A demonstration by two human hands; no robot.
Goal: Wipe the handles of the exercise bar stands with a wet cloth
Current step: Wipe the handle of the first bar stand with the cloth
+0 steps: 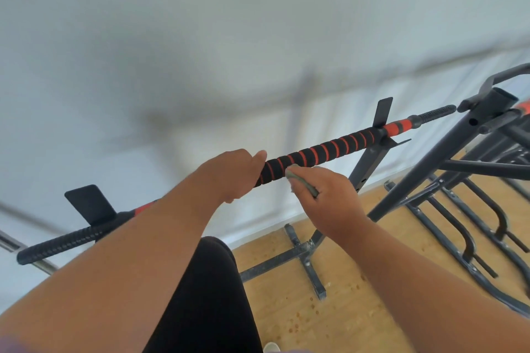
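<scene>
the padded handle (pixel 318 153), black foam wound with a red spiral, runs across the middle of the view, sloping up from lower left to upper right on a long bar. the bar lies in flat black brackets, one at the left (pixel 91 203) and one at the right (pixel 383 112), and its bare ribbed ends stick out past both. the cloth (pixel 301 179), grey-green and bunched, touches the near side of the handle. the right hand (pixel 329 195) pinches the cloth between curled fingers and thumb, holding it against the foam. the left hand (pixel 233 173) is wrapped over the handle just beside the cloth, fingers curled round it. beneath the bar, a cross-shaped black foot (pixel 307 262) of the stand rests on the pale wooden floor (pixel 358 309). a second black stand (pixel 447 157) is at the right. a white wall (pixel 200 37) fills the background, blurred.
</scene>
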